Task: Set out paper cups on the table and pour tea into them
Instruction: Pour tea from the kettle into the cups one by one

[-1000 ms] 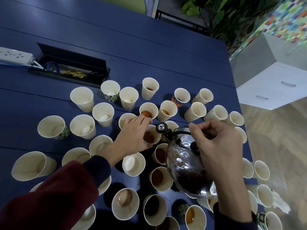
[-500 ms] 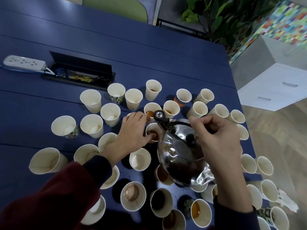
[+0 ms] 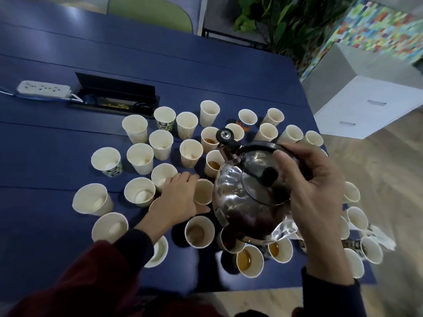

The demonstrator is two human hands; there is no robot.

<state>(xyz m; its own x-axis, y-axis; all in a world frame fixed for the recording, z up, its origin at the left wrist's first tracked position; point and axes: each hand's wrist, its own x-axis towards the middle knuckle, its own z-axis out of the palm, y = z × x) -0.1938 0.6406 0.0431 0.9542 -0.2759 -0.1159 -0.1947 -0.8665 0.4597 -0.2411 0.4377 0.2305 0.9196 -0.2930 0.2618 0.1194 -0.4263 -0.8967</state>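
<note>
A blue table [image 3: 68, 145] fills the view. A power strip [image 3: 43, 90] and an open cable box [image 3: 114, 97] lie at its far left, and a white cabinet [image 3: 366, 106] stands on the right.

Half a second ago the left hand [image 3: 177, 197] had its fingers at a cup holding tea [image 3: 214, 165] just under the spout. It has since drawn nearer and now sits by the next cup [image 3: 202, 191], while the spout [image 3: 225, 135] has lifted off the poured one.

That cup stands in the fork between the left thumb and forefinger and touches the hand. Whether those fingers grip it cannot be told.

The right hand [image 3: 315, 184] has its fingers [image 3: 281, 156] curled round the black handle, holding the kettle [image 3: 240, 197] in the air over the near-right cups.

The kettle is round, polished steel with a black lid knob [image 3: 267, 176] and a black cap on the spout, which points far-left.

Many paper cups [image 3: 139, 157] stand upright around both hands. Those on the left look empty. Several by the kettle and nearer hold amber tea.
</note>
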